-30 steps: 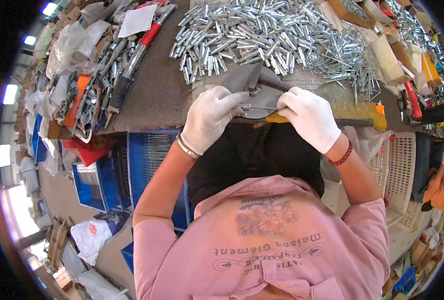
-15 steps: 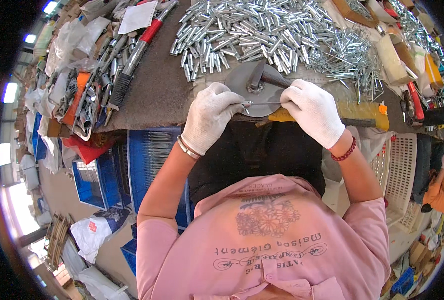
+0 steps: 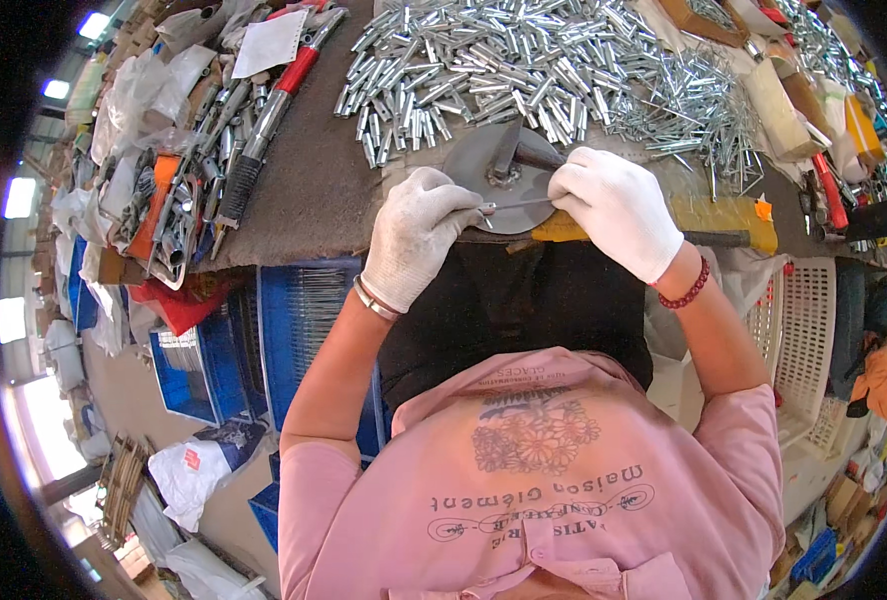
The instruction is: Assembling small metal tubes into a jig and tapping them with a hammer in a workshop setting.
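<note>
"Two gloved hands at the near edge of the bench (image 3: 304, 200). What room do they have?"

"Little, by my reading. I see the heap of silver metal pins (image 3: 524, 60) spread across the bench just beyond the hands, and a row of red-handled tools (image 3: 264, 110) lying to the left. The only bare patch of the brown felt-like top sits left of the left hand (image 3: 419, 235). Below the edge, a blue crate (image 3: 304, 320) stands by the person's left side and a white slotted basket (image 3: 799, 340) by the right."

"Pose of each hand?"

"Left hand: wrist bent, knuckles up, fingers curled tight, pinching one end of a thin metal rod (image 3: 519, 204). Right hand (image 3: 614, 205): palm down, fingers closed on the rod's other end. The rod lies level between them, across the lower part of a round grey metal disc (image 3: 499, 180)."

"And the disc?"

"It rests at the bench edge, between the two hands, flat and dull, with a dark stub rising from its centre. A yellow block (image 3: 714, 215) lies just behind the right hand; I cannot tell whether they touch. Both gloves are white knit; a metal bangle circles the left wrist, red beads the right."
</note>
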Available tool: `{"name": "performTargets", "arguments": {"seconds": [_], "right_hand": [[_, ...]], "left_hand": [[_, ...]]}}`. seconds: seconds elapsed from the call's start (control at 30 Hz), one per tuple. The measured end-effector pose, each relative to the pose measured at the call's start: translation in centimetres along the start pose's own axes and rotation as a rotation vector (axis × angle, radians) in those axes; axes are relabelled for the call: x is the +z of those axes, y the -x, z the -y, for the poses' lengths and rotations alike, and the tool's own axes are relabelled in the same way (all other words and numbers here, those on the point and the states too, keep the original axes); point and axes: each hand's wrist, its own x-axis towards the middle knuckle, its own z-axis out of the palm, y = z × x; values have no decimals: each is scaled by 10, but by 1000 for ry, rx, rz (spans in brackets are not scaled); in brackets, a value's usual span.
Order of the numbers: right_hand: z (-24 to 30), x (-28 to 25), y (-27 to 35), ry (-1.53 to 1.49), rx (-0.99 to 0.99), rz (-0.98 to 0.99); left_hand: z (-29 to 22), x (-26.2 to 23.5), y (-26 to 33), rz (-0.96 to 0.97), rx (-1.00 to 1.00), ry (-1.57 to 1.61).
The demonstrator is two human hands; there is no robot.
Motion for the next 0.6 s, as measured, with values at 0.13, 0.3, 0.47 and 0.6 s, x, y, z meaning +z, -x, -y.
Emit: {"name": "performTargets", "arguments": {"seconds": [0.13,0.3,0.47,0.6], "right_hand": [[-10,8,-7,-70,9,29],[9,12,-5,30,-87,-81],[49,25,-4,17,-162,-52],[50,46,2,54,-142,-63]], "left_hand": [[1,-2,-5,-40,52,-6],[-6,-4,-6,-71,30,5],[3,0,-3,-41,6,71],[4,-1,-3,-57,42,40]]}}
